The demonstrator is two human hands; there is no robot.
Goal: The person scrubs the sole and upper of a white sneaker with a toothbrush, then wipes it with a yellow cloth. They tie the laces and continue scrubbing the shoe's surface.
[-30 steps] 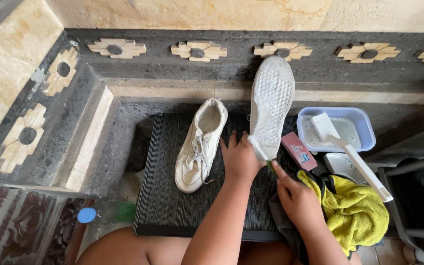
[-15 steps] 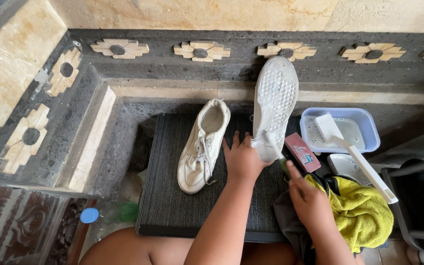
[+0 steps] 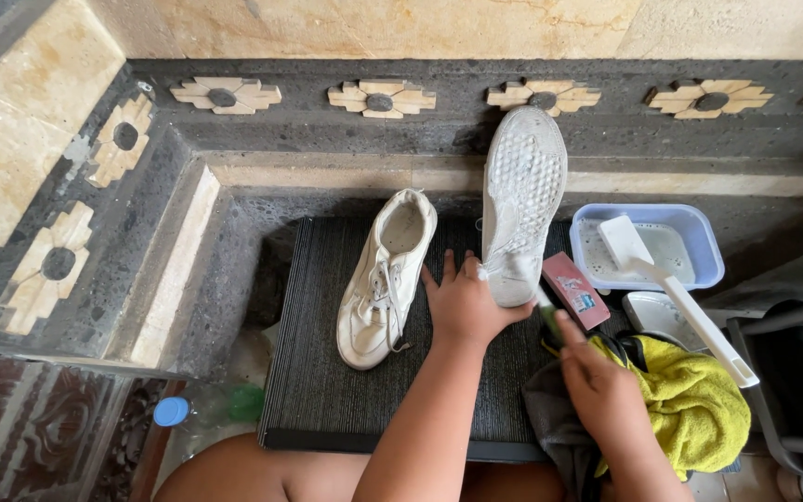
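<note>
Gripping the upturned shoe [image 3: 522,200] firmly at mid-frame, left hand [image 3: 462,302] fingers wrapped round its heel, steadies it while the right hand [image 3: 601,390] pinches a small tool.

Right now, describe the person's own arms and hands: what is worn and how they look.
Both forearms are bare, with no sleeves in view. The left hand and right hand wear no gloves. No watch, bracelet or ring shows. Nothing else covers either arm.
</note>
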